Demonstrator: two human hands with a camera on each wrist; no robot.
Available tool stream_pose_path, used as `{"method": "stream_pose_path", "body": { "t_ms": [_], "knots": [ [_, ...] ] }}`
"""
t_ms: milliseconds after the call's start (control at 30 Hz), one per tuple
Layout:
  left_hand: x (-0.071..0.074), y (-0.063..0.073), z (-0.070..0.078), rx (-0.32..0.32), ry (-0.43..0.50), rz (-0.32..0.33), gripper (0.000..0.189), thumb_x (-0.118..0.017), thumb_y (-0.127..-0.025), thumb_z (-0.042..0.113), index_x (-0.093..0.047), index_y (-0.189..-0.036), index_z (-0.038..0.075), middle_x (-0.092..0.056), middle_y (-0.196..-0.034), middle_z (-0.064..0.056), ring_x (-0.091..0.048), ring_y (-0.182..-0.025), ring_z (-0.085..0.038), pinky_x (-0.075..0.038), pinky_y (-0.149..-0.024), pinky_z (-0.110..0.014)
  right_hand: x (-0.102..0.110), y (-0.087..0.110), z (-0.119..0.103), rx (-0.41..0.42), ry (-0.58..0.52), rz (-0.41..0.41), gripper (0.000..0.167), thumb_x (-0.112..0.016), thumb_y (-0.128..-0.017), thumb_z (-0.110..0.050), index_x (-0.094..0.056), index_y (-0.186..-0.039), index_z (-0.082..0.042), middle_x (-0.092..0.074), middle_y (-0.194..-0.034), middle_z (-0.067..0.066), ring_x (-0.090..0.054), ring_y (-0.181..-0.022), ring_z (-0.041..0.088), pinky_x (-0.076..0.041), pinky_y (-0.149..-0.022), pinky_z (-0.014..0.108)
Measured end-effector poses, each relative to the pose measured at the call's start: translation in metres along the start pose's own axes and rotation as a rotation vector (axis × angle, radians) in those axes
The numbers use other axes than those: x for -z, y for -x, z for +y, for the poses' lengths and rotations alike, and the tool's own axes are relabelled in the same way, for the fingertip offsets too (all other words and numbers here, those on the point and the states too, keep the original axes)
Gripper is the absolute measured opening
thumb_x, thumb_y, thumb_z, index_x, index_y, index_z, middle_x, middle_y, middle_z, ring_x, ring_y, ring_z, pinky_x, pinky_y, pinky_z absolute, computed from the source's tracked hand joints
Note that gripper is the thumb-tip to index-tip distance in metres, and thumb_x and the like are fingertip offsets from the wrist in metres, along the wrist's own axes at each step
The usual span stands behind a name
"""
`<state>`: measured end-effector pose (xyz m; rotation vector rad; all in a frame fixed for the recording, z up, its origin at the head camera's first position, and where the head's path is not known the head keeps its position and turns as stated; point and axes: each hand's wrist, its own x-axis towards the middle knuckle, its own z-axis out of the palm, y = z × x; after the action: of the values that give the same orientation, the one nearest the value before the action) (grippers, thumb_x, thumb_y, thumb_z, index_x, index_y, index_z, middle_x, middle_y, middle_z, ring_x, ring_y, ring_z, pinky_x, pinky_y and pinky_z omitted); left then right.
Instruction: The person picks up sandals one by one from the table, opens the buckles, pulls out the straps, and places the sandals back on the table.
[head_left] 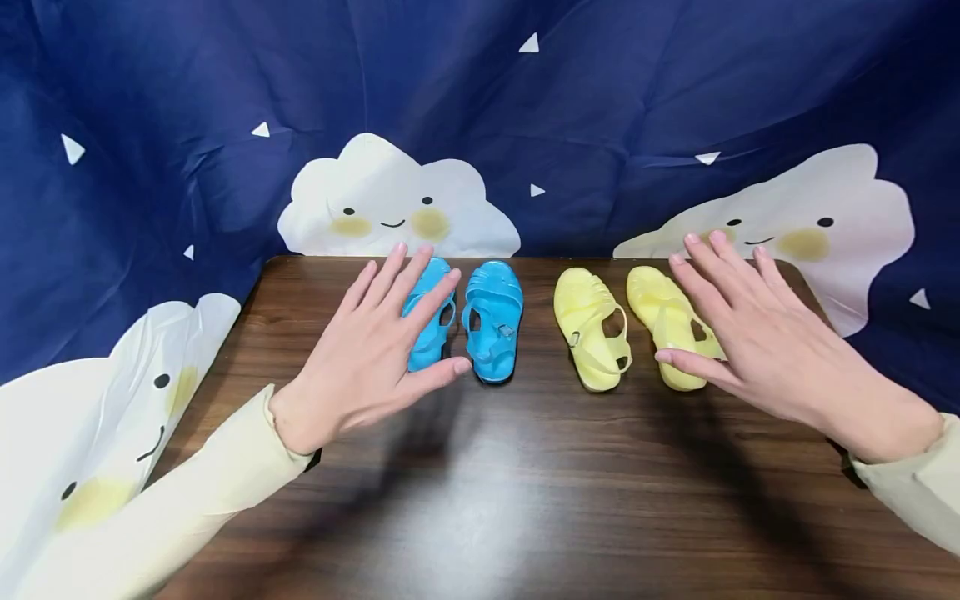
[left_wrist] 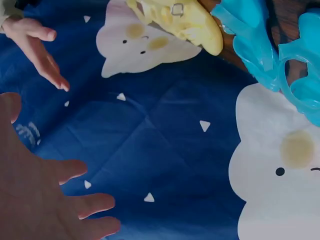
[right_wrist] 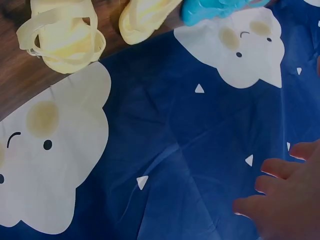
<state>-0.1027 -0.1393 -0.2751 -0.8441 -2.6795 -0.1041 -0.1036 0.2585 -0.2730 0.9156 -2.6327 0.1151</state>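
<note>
Two blue sandals stand side by side near the back of the table, toes pointing away. My left hand (head_left: 367,342), fingers spread and straight, hovers in front of the left blue sandal (head_left: 426,354) and hides part of it. The right blue sandal (head_left: 495,312) shows whole beside my thumb. To the right is a yellow pair: the left yellow sandal (head_left: 588,321) is uncovered, while the right yellow sandal (head_left: 663,321) is partly overlapped by my right hand (head_left: 765,350). That hand is spread too, palm down, holding nothing. Both wrist views show extended fingers with nothing in them.
A dark brown wooden table (head_left: 600,500) carries the sandals close to its back edge. Behind it hangs a navy cloth (head_left: 585,100) printed with white smiling clouds and small triangles; more of it drapes at the left side.
</note>
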Motion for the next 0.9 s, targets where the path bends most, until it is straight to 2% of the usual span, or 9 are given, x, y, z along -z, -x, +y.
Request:
{"method": "stream_pose_path", "body": {
  "t_ms": [133, 200, 400, 500, 667, 800, 900],
  "knots": [
    [0.006, 0.003, -0.009, 0.049, 0.055, 0.024, 0.079, -0.042, -0.090, 0.070, -0.028, -0.153, 0.025, -0.013, -0.163, -0.006, -0.009, -0.151, -0.030, -0.018, -0.117, -0.056, 0.001, -0.001, 0.001, -0.010, -0.035, 0.024, 0.088, -0.059, -0.088, -0.057, -0.028, -0.150, -0.003, -0.026, -0.156, 0.022, -0.013, -0.149, 0.033, -0.009, -0.118, 0.058],
    [0.009, 0.006, -0.015, 0.081, 0.102, 0.065, 0.074, -0.047, -0.092, 0.063, -0.031, -0.152, 0.022, -0.015, -0.162, -0.007, -0.011, -0.150, -0.033, -0.019, -0.116, -0.058, 0.001, -0.001, 0.001, -0.014, -0.050, 0.042, 0.086, -0.055, -0.090, -0.059, -0.030, -0.150, -0.003, -0.028, -0.155, 0.023, -0.015, -0.149, 0.034, -0.010, -0.118, 0.057],
    [0.011, 0.014, -0.033, 0.167, 0.221, 0.293, 0.056, -0.050, -0.099, 0.038, -0.040, -0.145, 0.009, -0.032, -0.155, -0.015, -0.023, -0.146, -0.036, -0.023, -0.114, -0.057, 0.001, -0.001, -0.003, -0.015, -0.090, 0.161, 0.085, -0.039, -0.094, -0.066, -0.036, -0.146, 0.001, -0.035, -0.150, 0.025, -0.022, -0.146, 0.037, -0.013, -0.119, 0.053],
    [0.009, 0.020, -0.040, 0.214, 0.296, 0.397, 0.049, -0.054, -0.099, 0.029, -0.045, -0.140, 0.005, -0.039, -0.150, -0.015, -0.032, -0.142, -0.033, -0.027, -0.114, -0.051, -0.001, -0.004, -0.008, 0.000, -0.115, 0.274, 0.081, -0.036, -0.096, -0.063, -0.043, -0.140, 0.005, -0.044, -0.142, 0.028, -0.031, -0.141, 0.041, -0.017, -0.119, 0.050],
    [0.001, 0.036, -0.047, 0.282, 0.398, 0.520, 0.040, -0.062, -0.093, 0.015, -0.055, -0.131, 0.003, -0.052, -0.138, -0.014, -0.047, -0.131, -0.030, -0.035, -0.110, -0.040, -0.004, -0.010, -0.019, -0.003, -0.186, 0.492, 0.068, -0.045, -0.097, -0.052, -0.054, -0.125, 0.010, -0.054, -0.124, 0.032, -0.044, -0.128, 0.046, -0.027, -0.116, 0.044],
    [-0.013, 0.049, -0.052, 0.341, 0.444, 0.593, 0.032, -0.063, -0.090, 0.007, -0.062, -0.121, 0.001, -0.061, -0.127, -0.014, -0.055, -0.118, -0.027, -0.039, -0.102, -0.026, -0.010, -0.013, -0.029, -0.072, -0.266, 0.658, 0.064, -0.053, -0.094, -0.049, -0.059, -0.116, 0.010, -0.057, -0.115, 0.032, -0.050, -0.116, 0.048, -0.033, -0.110, 0.041],
    [-0.029, 0.055, -0.050, 0.394, 0.508, 0.638, 0.026, -0.063, -0.090, 0.004, -0.066, -0.116, 0.001, -0.066, -0.117, -0.014, -0.059, -0.104, -0.020, -0.040, -0.093, -0.016, -0.018, -0.018, -0.036, -0.136, -0.331, 0.773, 0.061, -0.057, -0.091, -0.048, -0.062, -0.112, 0.009, -0.059, -0.109, 0.032, -0.050, -0.106, 0.050, -0.035, -0.104, 0.033]
  ]
}}
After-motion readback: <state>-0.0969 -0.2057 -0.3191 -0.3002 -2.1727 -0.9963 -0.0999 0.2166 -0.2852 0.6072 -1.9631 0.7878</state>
